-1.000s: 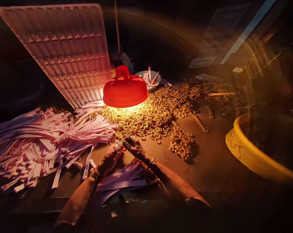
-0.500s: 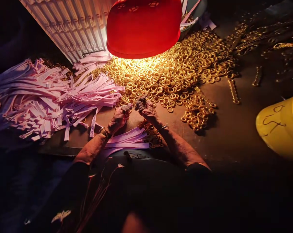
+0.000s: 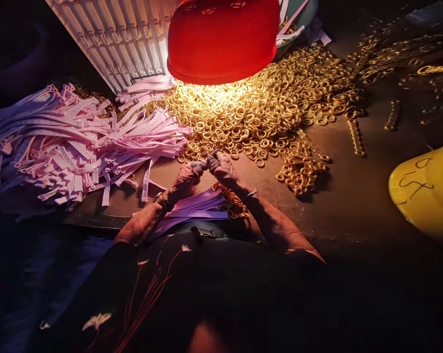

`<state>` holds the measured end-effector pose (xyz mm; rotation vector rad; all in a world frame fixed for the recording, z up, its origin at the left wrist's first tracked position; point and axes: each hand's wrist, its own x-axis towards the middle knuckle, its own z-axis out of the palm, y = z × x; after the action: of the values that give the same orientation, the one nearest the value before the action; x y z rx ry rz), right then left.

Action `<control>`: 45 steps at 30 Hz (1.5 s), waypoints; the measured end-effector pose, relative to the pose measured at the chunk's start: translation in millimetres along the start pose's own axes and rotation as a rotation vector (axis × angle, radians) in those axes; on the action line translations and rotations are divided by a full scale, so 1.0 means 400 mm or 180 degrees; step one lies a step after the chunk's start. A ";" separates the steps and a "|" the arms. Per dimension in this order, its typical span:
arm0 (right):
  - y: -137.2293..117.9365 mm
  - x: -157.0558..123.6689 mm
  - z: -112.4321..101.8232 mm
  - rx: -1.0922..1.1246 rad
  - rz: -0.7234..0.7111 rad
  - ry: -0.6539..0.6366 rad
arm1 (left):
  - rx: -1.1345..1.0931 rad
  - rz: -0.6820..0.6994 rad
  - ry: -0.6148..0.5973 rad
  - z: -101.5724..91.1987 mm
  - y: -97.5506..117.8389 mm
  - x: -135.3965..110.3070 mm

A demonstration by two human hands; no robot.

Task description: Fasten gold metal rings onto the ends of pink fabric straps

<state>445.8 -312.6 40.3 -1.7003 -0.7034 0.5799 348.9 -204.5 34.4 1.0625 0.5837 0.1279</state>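
My left hand (image 3: 185, 179) and my right hand (image 3: 221, 166) meet fingertip to fingertip at the near edge of a big heap of gold rings (image 3: 258, 110). Both are closed in a pinch on something small that I cannot make out. Under my wrists lies a small bundle of white plastic strips (image 3: 195, 208), with a short string of gold rings (image 3: 233, 200) beside it. A large pile of the same white strips (image 3: 78, 142) spreads to the left of my left hand.
A red lamp shade (image 3: 221, 39) hangs low over the rings. A white ribbed tray (image 3: 118, 39) leans at the back left. A bowl with strips (image 3: 298, 24) stands behind the lamp. A yellow basin (image 3: 427, 191) sits at the right edge. Ring chains (image 3: 356, 137) lie scattered at the right.
The view dropped and closed in on the table, so the lamp now fills the top. My hands have come together until the fingertips touch.
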 end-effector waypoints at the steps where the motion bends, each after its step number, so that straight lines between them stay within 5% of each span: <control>1: -0.001 -0.001 -0.002 -0.0033 0.0009 -0.0005 | 0.0042 -0.0006 0.0056 0.003 -0.002 -0.009; 7: -0.014 0.006 0.007 -0.0286 -0.0126 -0.0043 | 0.0212 0.0258 0.0283 0.021 0.012 -0.046; 10: -0.035 -0.010 0.005 -0.0314 -0.0210 0.0072 | 0.0376 -0.0031 0.0245 0.019 0.047 -0.056; 19: -0.043 -0.157 -0.010 -0.1546 -0.0515 -0.0616 | 0.0851 -0.0329 -0.0248 -0.004 0.147 -0.126; 26: -0.036 -0.245 0.003 -0.2328 -0.0349 -0.0751 | 0.1064 -0.0721 -0.0573 -0.022 0.087 -0.161; 36: -0.016 -0.199 0.011 -0.0997 -0.0405 -0.1224 | 0.0438 -0.0477 -0.0381 -0.029 0.033 -0.176; 45: 0.000 -0.200 0.009 -0.1253 -0.0595 -0.1442 | 0.0263 -0.0607 -0.0290 -0.055 -0.018 -0.170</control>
<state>387.2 -367.5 40.7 -1.8493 -1.3584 0.7380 279.2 -216.1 47.0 1.0810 0.6087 -0.1118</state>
